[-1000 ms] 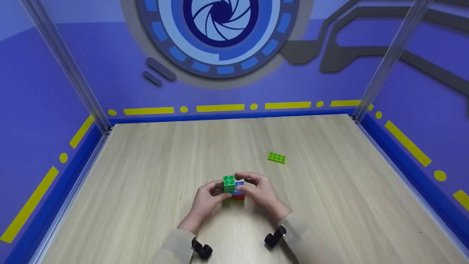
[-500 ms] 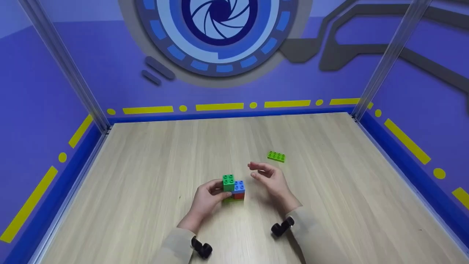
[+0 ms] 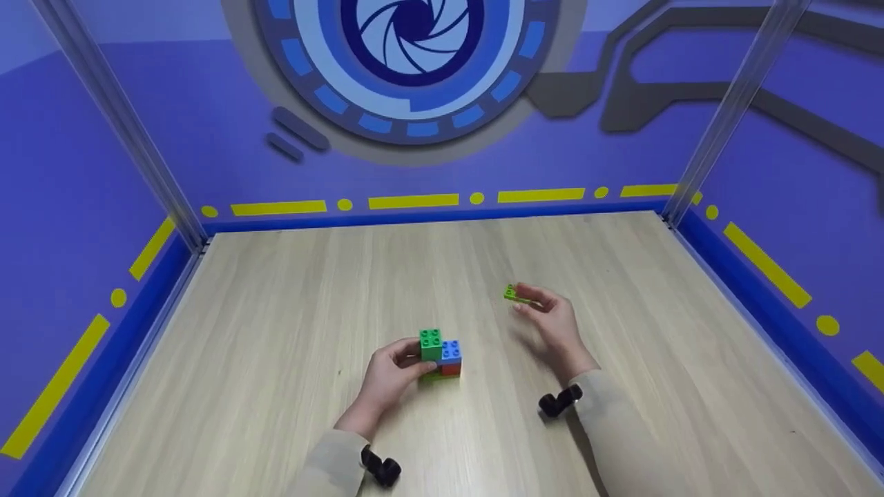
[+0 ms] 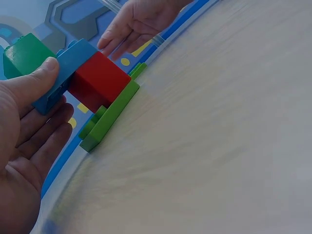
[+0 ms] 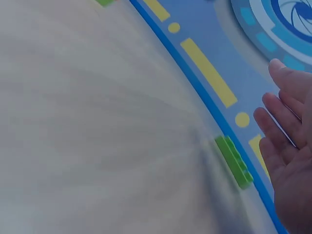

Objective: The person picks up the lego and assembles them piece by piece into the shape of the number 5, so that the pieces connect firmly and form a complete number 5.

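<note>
Head view: left hand (image 3: 387, 376) pinching the block stack (image 3: 447, 357), right hand (image 3: 556, 326) spread near the lime brick (image 3: 510, 293), walled tabletop (image 3: 276, 310) beneath.

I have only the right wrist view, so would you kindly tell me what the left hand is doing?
Observer: In the head view, the left hand holds a brick stack.
Operator: Thank you; how is that stack layered?
Observer: The left wrist view shows, from bottom to top, a light green plate, a red brick, a blue brick and a green brick.
Operator: And how does the loose plate appear in the head view?
Observer: The right hand partly hides it there, leaving mainly its left end showing.
</note>
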{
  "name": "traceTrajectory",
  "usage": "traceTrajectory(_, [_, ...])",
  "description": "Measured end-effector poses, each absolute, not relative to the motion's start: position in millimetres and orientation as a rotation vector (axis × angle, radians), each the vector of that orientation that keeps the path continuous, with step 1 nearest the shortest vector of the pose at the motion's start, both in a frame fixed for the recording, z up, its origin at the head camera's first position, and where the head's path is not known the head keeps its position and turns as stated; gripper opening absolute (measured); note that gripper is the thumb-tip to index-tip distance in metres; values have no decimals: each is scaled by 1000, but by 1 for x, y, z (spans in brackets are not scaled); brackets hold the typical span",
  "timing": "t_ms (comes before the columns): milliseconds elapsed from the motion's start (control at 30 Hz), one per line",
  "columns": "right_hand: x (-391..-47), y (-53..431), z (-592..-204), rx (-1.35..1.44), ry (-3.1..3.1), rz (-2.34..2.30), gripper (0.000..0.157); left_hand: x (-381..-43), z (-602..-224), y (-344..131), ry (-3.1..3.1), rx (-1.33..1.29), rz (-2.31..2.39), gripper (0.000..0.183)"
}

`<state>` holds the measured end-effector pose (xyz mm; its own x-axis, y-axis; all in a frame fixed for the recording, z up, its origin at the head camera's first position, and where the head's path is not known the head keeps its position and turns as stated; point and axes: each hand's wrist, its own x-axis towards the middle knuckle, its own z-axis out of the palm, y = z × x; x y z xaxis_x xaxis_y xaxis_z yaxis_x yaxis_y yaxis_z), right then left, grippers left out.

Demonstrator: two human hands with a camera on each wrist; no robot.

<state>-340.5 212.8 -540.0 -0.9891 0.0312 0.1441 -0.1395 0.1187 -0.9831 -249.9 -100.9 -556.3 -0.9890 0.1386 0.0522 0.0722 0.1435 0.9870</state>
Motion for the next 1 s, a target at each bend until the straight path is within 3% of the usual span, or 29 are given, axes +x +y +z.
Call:
traceTrajectory(433, [-370, 239, -545, -24, -2336, 1898, 49, -249, -555, -101, 2323, 251, 2043, 47])
traceTrajectory(1000, [-382, 242, -559, -7, -2635, 1606, 59, -248, -555, -101, 2310, 257, 2053, 47])
